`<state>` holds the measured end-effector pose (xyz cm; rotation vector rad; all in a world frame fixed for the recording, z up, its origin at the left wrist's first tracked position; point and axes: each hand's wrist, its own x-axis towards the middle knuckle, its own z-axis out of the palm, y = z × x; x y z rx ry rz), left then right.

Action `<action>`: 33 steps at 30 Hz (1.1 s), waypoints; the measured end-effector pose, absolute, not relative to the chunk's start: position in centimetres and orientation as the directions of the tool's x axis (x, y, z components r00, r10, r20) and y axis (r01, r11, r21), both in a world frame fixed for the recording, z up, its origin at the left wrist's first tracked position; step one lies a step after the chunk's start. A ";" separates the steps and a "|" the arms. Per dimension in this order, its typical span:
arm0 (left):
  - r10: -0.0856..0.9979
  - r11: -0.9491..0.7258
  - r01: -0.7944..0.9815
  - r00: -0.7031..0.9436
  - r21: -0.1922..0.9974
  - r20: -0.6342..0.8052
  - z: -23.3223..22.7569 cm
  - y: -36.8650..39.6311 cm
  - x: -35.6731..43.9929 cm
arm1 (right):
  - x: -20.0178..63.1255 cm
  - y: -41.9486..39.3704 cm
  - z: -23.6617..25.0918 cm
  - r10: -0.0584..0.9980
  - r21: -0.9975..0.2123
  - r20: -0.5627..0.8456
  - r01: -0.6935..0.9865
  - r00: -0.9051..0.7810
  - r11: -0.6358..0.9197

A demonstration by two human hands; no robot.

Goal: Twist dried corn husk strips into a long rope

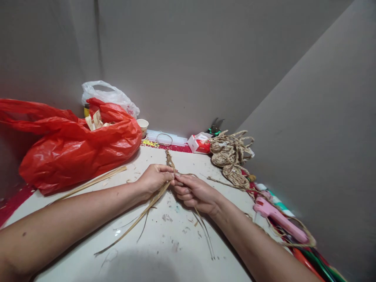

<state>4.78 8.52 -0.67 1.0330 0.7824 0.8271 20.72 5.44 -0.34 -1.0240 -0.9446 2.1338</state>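
Observation:
Both hands meet over the middle of the white tabletop point(141, 254), fingertips touching. My left hand point(157, 178) pinches a braided straw cord point(169, 158), whose finished-looking twist runs away from me toward the back. My right hand point(194, 192) is closed on the same cord's strands just beside it. Loose tan straw strands point(138, 219) trail from under the left hand toward the front left. Thinner strands point(207, 235) hang below the right hand. How the strands cross between the fingertips is hidden.
A red plastic bag point(85, 149) holding pale straw stands at left, a white bag point(108, 96) behind it. At the back are a paper cup point(143, 126) and translucent sticks point(167, 138). Woven straw pieces point(232, 150), pliers point(216, 127) and a pink tool point(279, 219) line the right edge.

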 end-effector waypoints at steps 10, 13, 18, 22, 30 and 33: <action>0.884 0.148 -0.160 0.465 0.976 -0.058 -1.1 8.6 4.8 | 20.2 5.3 -0.6 0.755 -0.761 -0.385 -0.281 -0.530 -0.585; 0.870 -0.072 -0.057 0.485 0.996 0.091 -1.4 8.7 4.7 | 19.7 5.1 -0.6 0.806 -0.778 -0.383 -0.313 -0.451 -0.545; 0.765 -0.458 0.282 0.609 0.843 0.212 -0.5 9.2 3.7 | 18.8 4.5 -0.7 0.872 -0.842 -0.399 -0.264 -0.284 -0.471; 0.753 -0.426 0.376 0.652 0.823 0.091 0.9 9.4 3.2 | 18.1 4.0 -0.4 0.894 -0.882 -0.411 -0.170 -0.178 -0.439; 0.702 0.127 0.333 0.635 0.934 -0.322 1.1 7.1 4.0 | 17.5 3.5 -0.2 0.920 -0.913 -0.371 -0.135 -0.125 -0.386; 0.760 0.037 0.354 0.597 0.934 -0.256 0.2 6.0 4.3 | 17.5 3.4 -0.4 0.919 -0.906 -0.368 -0.165 -0.142 -0.389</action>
